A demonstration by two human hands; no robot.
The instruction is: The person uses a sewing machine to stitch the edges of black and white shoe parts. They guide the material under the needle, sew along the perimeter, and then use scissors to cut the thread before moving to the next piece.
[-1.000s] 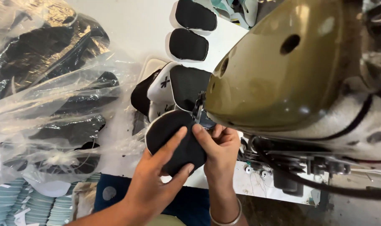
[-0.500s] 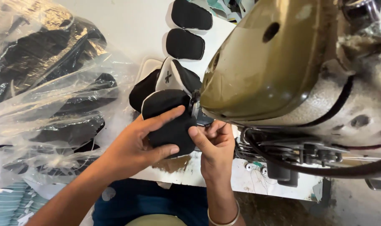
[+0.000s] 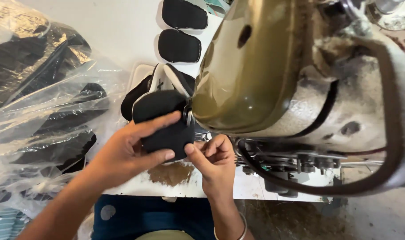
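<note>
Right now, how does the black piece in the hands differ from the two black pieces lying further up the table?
The held black piece is gripped by the left hand and right hand and pressed against the olive sewing machine; the two flat black pieces lie untouched on the white table. The held one is bent and joined to a white part; the flat ones lie separate, each with a pale edge. All are dark, rounded and padded-looking.

Clear plastic bags [image 3: 42, 111] of black pieces, 2 black pads [image 3: 180, 31], white table [image 3: 104, 35]
</note>
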